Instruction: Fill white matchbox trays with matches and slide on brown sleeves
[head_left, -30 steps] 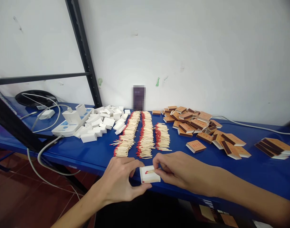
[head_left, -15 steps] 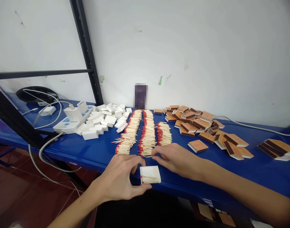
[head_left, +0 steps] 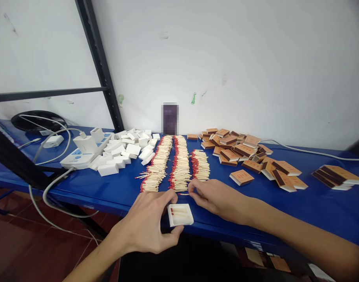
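Note:
Between the thumb and fingers of my left hand (head_left: 150, 222) is a small white matchbox tray (head_left: 185, 222), its open side facing up at the table's front edge. A few red-headed matches lie inside it. My right hand (head_left: 216, 197) is pinched around the end of a single match (head_left: 183, 194), whose red head points left. That hand is just past the near ends of the middle row of matches (head_left: 179, 164) and the shorter right row (head_left: 200, 164). A third row (head_left: 158, 164) stretches away on the left.
White empty trays (head_left: 125, 149) are heaped at the left beside a power strip (head_left: 79, 154) with chargers and cables. Orange-brown matchbox sleeves (head_left: 241, 149) form a pile at the right. A black shelf post (head_left: 100, 66) rises at the left. The blue table (head_left: 214, 231) ends just before me.
The view has shifted slightly. The tray in my left hand has tipped so its inside and matches show more clearly. My right hand's match now shows apart from the row.

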Tool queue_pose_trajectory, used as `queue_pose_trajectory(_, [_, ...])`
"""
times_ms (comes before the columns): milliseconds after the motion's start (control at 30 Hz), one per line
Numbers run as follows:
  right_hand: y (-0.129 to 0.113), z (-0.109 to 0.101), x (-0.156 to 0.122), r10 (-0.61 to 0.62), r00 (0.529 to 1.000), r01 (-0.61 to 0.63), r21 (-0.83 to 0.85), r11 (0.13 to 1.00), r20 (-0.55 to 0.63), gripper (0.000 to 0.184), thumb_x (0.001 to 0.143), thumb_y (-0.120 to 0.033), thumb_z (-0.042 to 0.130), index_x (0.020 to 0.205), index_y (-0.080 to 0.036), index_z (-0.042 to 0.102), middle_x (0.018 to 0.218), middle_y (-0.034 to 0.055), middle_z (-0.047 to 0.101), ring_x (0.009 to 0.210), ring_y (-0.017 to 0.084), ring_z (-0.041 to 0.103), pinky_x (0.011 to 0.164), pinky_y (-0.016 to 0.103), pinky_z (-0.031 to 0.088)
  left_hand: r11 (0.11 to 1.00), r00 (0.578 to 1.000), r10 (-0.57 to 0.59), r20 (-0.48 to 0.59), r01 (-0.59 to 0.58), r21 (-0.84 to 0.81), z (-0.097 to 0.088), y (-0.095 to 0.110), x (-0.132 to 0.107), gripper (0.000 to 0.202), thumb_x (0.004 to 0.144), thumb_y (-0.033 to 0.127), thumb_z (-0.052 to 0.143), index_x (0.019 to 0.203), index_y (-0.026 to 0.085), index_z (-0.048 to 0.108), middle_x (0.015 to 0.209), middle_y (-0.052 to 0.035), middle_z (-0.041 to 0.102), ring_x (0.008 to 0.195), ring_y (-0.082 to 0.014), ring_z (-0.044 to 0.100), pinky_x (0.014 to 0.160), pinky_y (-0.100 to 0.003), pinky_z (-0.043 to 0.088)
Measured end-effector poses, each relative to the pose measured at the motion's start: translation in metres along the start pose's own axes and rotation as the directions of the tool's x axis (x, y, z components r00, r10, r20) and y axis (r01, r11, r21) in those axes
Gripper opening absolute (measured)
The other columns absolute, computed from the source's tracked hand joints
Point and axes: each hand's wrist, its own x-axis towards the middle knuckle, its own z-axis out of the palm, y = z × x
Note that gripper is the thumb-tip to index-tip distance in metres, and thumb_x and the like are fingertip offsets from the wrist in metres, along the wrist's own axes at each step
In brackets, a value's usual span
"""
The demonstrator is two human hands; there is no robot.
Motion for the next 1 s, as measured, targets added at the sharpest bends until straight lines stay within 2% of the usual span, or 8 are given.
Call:
queue_pose_trajectory(167, [-0.013, -0.013, -0.013, -0.025, 0.999, 0.031, 0.17, 0.985, -0.038, 0.01, 0.097, -0.023, 0.045, 0.091, -0.02, 0.053, 0.064, -0.0051, 0.049, 0.053, 0.012, 0.044, 0.053, 0.024, 0.03, 1.0, 1.0, -0.002, -0.015, 0.002, 0.027, 0.003, 0.0, 0.001, 0.029, 0.074, 0.038, 0.065, 0.096, 0.025, 0.052, 0.075, 0.0031, 0.058, 0.069, -0.0206, 0.056, 0.066, -0.031, 0.036])
queue_pose_trajectory(333, [-0.021, -0.008, -0.017, -0.13, 0.991, 0.121, 0.209, 0.97, 0.033, 0.009, 0.097, -0.026, 0.049, 0.093, -0.021, 0.055, 0.063, -0.0065, 0.048, 0.053, 0.01, 0.043, 0.052, 0.023, 0.028, 0.999, 0.999, 0.015, -0.031, -0.014, 0.032, 0.004, -0.001, 0.001, 0.026, 0.076, 0.039, 0.065, 0.094, 0.025, 0.051, 0.071, 0.0048, 0.056, 0.064, -0.0184, 0.055, 0.063, -0.029, 0.033])
queue_pose_trajectory(433, [-0.018, -0.008, -0.015, -0.071, 0.996, 0.081, 0.221, 0.972, -0.052, 0.013, 0.098, -0.029, 0.047, 0.094, -0.021, 0.056, 0.062, -0.0065, 0.049, 0.053, 0.01, 0.044, 0.052, 0.022, 0.029, 0.999, 0.999, 0.027, -0.029, -0.026, 0.026, 0.004, -0.002, 0.0, 0.028, 0.077, 0.039, 0.066, 0.096, 0.025, 0.052, 0.07, 0.0055, 0.055, 0.063, -0.0179, 0.055, 0.063, -0.029, 0.033])
queue_pose_trajectory(567, [-0.007, -0.006, -0.008, -0.017, 0.984, 0.042, 0.142, 0.989, -0.178, 0.011, 0.097, -0.025, 0.048, 0.098, -0.019, 0.057, 0.061, -0.0053, 0.053, 0.053, 0.012, 0.047, 0.053, 0.023, 0.032, 0.999, 0.998, 0.051, -0.036, -0.051, 0.014, 0.005, -0.005, 0.0, 0.029, 0.078, 0.037, 0.066, 0.101, 0.026, 0.051, 0.069, 0.0061, 0.055, 0.063, -0.0173, 0.055, 0.063, -0.028, 0.034])
queue_pose_trajectory(667, [0.0, 0.002, -0.002, -0.08, 0.984, 0.088, 0.046, 0.995, -0.159, 0.014, 0.096, -0.023, 0.049, 0.103, -0.018, 0.06, 0.072, 0.0001, 0.063, 0.061, 0.014, 0.056, 0.057, 0.024, 0.037, 0.996, 0.995, 0.084, -0.058, -0.083, 0.012, 0.007, -0.006, -0.001, 0.03, 0.079, 0.037, 0.065, 0.102, 0.026, 0.052, 0.07, 0.0059, 0.056, 0.065, -0.0171, 0.057, 0.065, -0.028, 0.036])
queue_pose_trajectory(800, [0.004, 0.012, 0.002, -0.141, 0.98, 0.145, 0.013, 0.989, -0.137, 0.02, 0.099, -0.023, 0.046, 0.112, -0.017, 0.061, 0.096, 0.0077, 0.071, 0.085, 0.019, 0.066, 0.072, 0.029, 0.046, 0.991, 0.99, 0.128, -0.059, -0.125, 0.053, 0.009, -0.006, -0.002, 0.029, 0.076, 0.041, 0.066, 0.097, 0.024, 0.054, 0.074, 0.0038, 0.059, 0.068, -0.0184, 0.058, 0.067, -0.03, 0.037])
queue_pose_trajectory(900, [0.004, 0.016, 0.004, -0.128, 0.982, 0.129, -0.001, 0.992, -0.139, 0.021, 0.099, -0.024, 0.046, 0.11, -0.018, 0.062, 0.099, 0.0087, 0.072, 0.09, 0.021, 0.067, 0.077, 0.031, 0.047, 0.988, 0.988, 0.145, -0.057, -0.141, 0.062, 0.009, -0.006, -0.003, 0.028, 0.076, 0.042, 0.066, 0.094, 0.023, 0.056, 0.077, 0.0028, 0.061, 0.07, -0.0192, 0.06, 0.067, -0.031, 0.037])
queue_pose_trajectory(1000, [0.004, 0.018, 0.006, -0.098, 0.983, 0.097, -0.018, 0.995, -0.156, 0.02, 0.098, -0.025, 0.047, 0.109, -0.018, 0.063, 0.094, 0.0078, 0.072, 0.084, 0.02, 0.067, 0.072, 0.03, 0.046, 0.988, 0.988, 0.143, -0.063, -0.139, 0.067, 0.009, -0.006, -0.002, 0.028, 0.077, 0.043, 0.066, 0.095, 0.023, 0.057, 0.079, 0.0024, 0.063, 0.072, -0.0201, 0.062, 0.067, -0.031, 0.038])
